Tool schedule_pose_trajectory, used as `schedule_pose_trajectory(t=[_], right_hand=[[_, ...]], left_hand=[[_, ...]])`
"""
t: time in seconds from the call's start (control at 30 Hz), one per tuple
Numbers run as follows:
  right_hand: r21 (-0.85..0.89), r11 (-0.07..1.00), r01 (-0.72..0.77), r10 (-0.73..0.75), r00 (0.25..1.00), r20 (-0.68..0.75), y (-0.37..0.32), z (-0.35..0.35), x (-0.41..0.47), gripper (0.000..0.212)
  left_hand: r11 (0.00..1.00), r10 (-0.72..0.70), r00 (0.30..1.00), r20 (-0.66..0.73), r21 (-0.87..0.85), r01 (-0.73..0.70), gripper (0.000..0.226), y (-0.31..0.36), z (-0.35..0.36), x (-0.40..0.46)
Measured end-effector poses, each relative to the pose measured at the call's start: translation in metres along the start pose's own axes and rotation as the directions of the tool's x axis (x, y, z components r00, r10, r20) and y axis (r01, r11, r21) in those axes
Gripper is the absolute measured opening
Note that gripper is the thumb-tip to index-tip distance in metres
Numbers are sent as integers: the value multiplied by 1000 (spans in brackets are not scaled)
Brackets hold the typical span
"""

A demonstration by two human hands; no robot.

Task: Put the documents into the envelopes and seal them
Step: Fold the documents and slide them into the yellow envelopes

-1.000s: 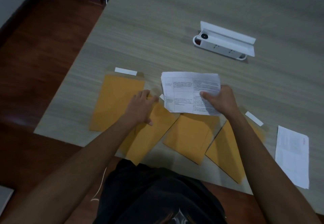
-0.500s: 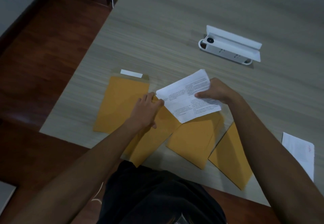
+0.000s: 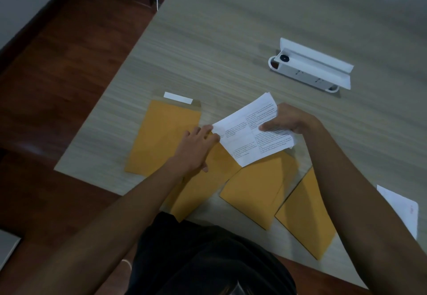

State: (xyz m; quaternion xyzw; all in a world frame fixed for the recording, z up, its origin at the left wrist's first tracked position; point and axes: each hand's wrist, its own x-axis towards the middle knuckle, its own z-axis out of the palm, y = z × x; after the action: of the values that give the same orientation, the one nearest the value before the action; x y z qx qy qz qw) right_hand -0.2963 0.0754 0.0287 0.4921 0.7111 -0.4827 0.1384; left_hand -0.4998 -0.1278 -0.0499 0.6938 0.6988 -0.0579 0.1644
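Several yellow envelopes lie in a row near the table's front edge. My right hand (image 3: 286, 119) grips a folded white printed document (image 3: 249, 133), tilted with its lower left corner at the mouth of the second envelope (image 3: 208, 179). My left hand (image 3: 196, 147) rests on that envelope's top end, fingers at the opening beside the paper's edge. The leftmost envelope (image 3: 161, 133) lies flat with a white strip (image 3: 178, 98) at its top. A third envelope (image 3: 256, 190) and a fourth envelope (image 3: 305, 214) lie to the right, partly under my right arm.
A white power strip with a raised cover (image 3: 312, 68) sits in the grey wooden table (image 3: 231, 40) further back. Another white paper (image 3: 402, 209) lies at the right near the front edge. The table's left edge drops to a dark wooden floor (image 3: 57, 64).
My right hand has turned the document from flat to tilted and brought its corner toward the second envelope's mouth. My left hand stayed on that envelope.
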Motion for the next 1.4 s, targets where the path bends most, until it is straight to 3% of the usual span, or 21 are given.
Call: schedule_pose_trajectory(t=[0.3, 0.73, 0.87, 0.97, 1.07, 1.4], right_hand=[[-39, 998, -39, 40, 999, 22, 0, -3, 8, 29], [-17, 997, -72, 74, 992, 101, -6, 18, 21, 28], [0, 998, -67, 67, 997, 32, 2, 25, 17, 35], [79, 996, -51, 60, 992, -114, 13, 26, 9, 26], [28, 999, -39, 44, 974, -222, 24, 30, 5, 25], [56, 997, -62, 73, 971, -227, 37, 51, 3, 26]], left_hand=[[998, 61, 998, 26, 32, -62, 101, -1, 0, 9], [992, 90, 996, -2, -84, -90, 106, -2, 5, 13], [981, -14, 1000, -9, -192, 12, 117, 0, 6, 8], [975, -97, 995, -11, -204, 93, 135, 16, 7, 1], [962, -149, 989, 10, -231, 148, 150, 37, 12, -3], [955, -186, 982, 35, -229, 189, 157, 53, 17, 1]])
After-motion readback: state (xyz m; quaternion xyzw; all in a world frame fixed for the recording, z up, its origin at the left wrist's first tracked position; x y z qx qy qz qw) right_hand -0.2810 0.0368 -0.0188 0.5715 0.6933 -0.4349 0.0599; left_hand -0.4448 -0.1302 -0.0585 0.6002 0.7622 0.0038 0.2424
